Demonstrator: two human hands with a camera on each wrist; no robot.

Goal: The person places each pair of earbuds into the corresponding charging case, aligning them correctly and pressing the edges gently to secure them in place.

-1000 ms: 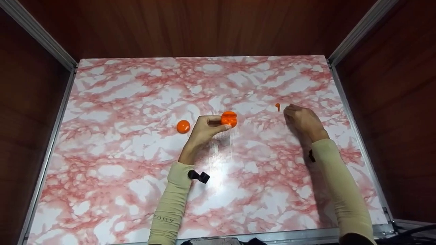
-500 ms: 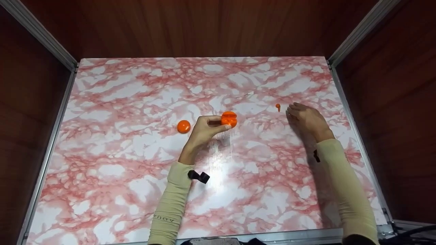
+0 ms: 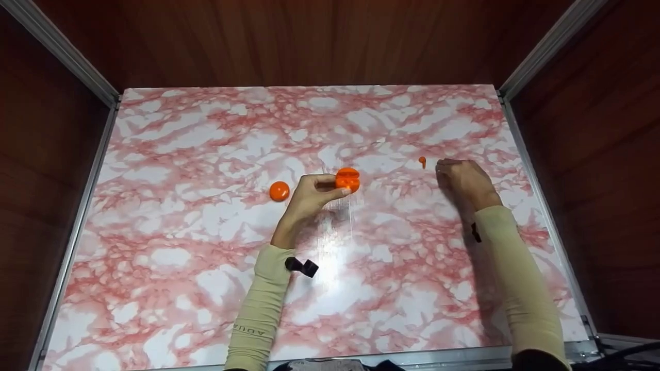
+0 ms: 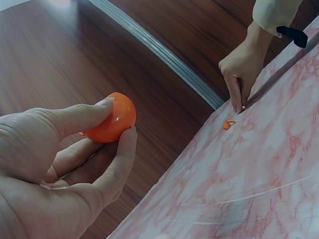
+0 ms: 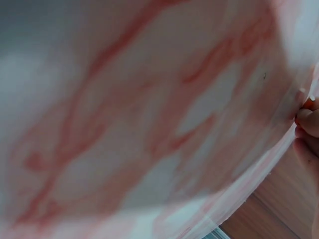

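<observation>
My left hand (image 3: 311,197) pinches a small orange earbud case (image 3: 347,181) between thumb and fingers, above the table; its lid stands raised. In the left wrist view the rounded, glossy back of the case (image 4: 117,119) faces the camera. Far to the right, my right hand (image 3: 466,180) is low at the tabletop. Its fingertips pinch an orange earbud (image 5: 308,103) with a white tip, mostly hidden by the fingers in the right wrist view. A second orange earbud (image 3: 423,162) lies on the table just left of that hand, apart from it.
A round, glossy orange object (image 3: 279,191) rests on the table left of my left hand. The pink-and-white marbled tabletop (image 3: 206,288) is bordered by metal rails (image 3: 536,206) and dark wood panels (image 3: 309,41) at the back and sides.
My right hand shifts slightly right, its fingers spreading a little and then drawing together low at the table. The left hand and the case stay in place.
</observation>
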